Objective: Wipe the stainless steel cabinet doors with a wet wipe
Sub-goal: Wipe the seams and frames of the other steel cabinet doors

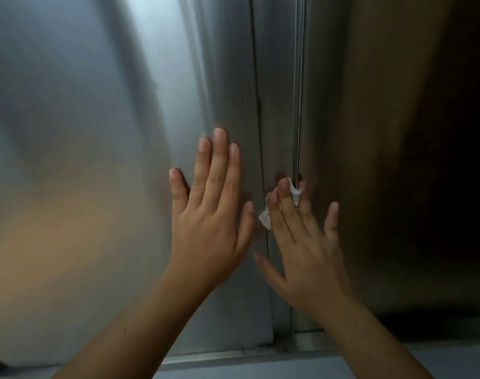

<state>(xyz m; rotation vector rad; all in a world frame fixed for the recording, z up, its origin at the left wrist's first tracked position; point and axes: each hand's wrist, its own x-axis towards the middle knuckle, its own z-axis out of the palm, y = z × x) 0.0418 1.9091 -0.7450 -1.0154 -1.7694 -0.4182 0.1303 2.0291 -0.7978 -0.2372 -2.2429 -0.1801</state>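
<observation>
left hand (208, 212) lies flat and open on the left door (96, 132). right hand (301, 242), fingers spread, presses a white wipe (266, 217) under its fingertips against the seam (258, 105) between the doors.

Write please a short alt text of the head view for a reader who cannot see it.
The right hand presses a white wet wipe against the vertical seam between two stainless steel cabinet doors. The left hand rests flat on the left door, fingers spread.

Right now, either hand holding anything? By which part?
Right hand presses a crumpled wet wipe under its fingers against the door seam. Left hand lies flat, empty.
</observation>
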